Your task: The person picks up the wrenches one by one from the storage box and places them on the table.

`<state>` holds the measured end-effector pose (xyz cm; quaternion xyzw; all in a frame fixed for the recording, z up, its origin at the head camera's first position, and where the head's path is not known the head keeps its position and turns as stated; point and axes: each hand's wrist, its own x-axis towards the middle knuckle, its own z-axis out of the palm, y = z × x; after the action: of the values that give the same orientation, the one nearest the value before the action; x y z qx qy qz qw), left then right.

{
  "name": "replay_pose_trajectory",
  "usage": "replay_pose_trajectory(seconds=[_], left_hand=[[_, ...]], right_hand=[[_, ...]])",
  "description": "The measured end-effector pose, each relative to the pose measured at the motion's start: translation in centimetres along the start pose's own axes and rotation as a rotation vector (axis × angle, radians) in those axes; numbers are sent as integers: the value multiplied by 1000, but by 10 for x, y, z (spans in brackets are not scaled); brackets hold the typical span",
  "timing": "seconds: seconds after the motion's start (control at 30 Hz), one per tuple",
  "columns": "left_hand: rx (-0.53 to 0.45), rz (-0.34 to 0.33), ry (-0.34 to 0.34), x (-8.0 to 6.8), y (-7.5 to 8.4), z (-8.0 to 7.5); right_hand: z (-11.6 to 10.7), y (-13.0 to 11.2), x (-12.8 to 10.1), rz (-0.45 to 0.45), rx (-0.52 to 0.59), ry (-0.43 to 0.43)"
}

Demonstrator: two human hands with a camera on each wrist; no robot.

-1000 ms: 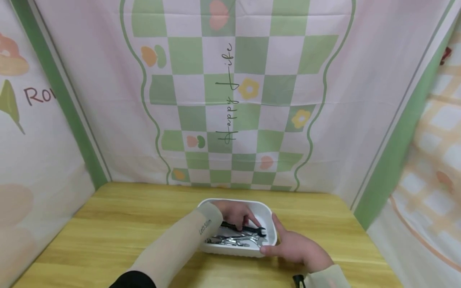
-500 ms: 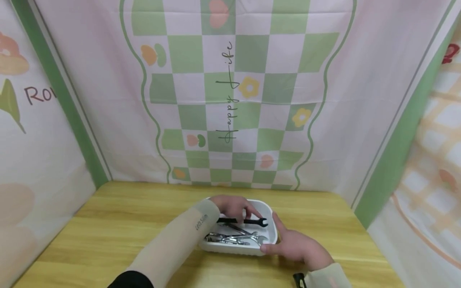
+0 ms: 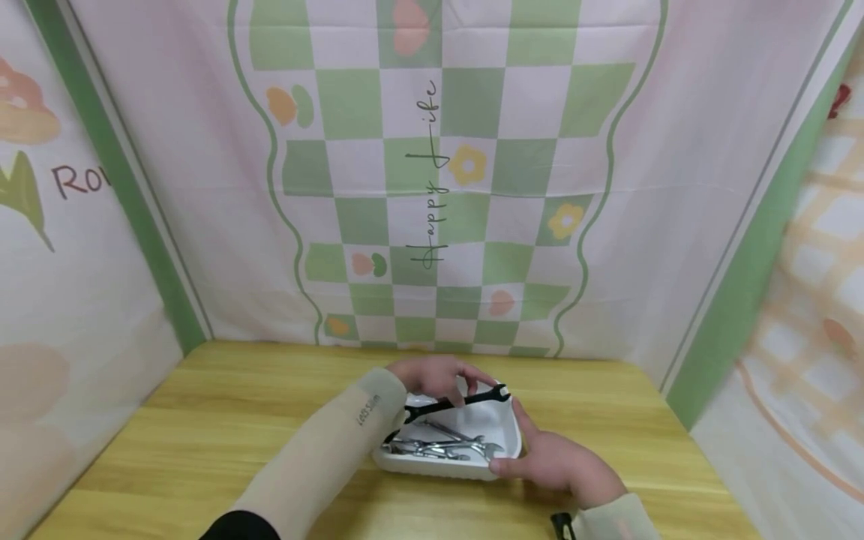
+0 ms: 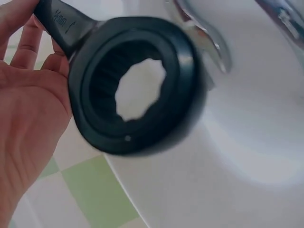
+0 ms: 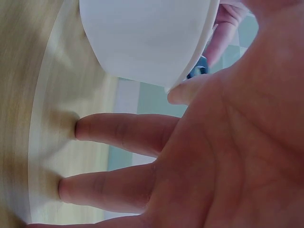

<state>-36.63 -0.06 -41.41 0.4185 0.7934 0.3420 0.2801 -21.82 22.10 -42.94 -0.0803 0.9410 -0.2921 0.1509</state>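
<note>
My left hand [image 3: 439, 377] pinches a black wrench [image 3: 454, 403] and holds it tilted above the white tray [image 3: 502, 442]. In the left wrist view its ring end [image 4: 135, 85] fills the frame, with my left hand [image 4: 23, 109] around the handle. Several silver wrenches [image 3: 439, 446] lie in the tray. My right hand [image 3: 550, 461] rests on the wooden table [image 3: 202, 435] against the tray's right side, fingers straight, thumb on the rim. The right wrist view shows my right hand [image 5: 190, 156], its fingers [image 5: 118, 130] on the table beside the tray [image 5: 147, 33].
Patterned cloth walls [image 3: 432, 172] close in the table on the back, left and right. A small black object [image 3: 560, 525] sits at my right wrist near the table's front edge.
My left hand has lifted the black wrench up out of the tray and tilted its right end upward. The right hand stays against the tray's side.
</note>
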Motion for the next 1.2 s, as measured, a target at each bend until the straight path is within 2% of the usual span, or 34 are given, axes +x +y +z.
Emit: replay_pose_trajectory(seconds=[0.13,0.33,0.47,0.63,0.8,0.93,1.2], left_hand=[[-78,-2,66,-4,7,-4],[-208,-55,185,-10,17,-10],[-321,-66,242,-13,15,-14],[-403,-54,300,-17,12,-20],[-468,-40,357,-26,13,-25],[-514,-60,413,-32,14,-28],[-540,-64,516,-51,19,-40]], right_hand=[[0,0,0,-5,21,1],[1,1,1,3,39,2],[2,2,1,11,36,4],[1,2,1,13,30,1],[1,2,2,13,46,-15],[0,2,2,9,59,-19],[0,0,0,-6,78,-15]])
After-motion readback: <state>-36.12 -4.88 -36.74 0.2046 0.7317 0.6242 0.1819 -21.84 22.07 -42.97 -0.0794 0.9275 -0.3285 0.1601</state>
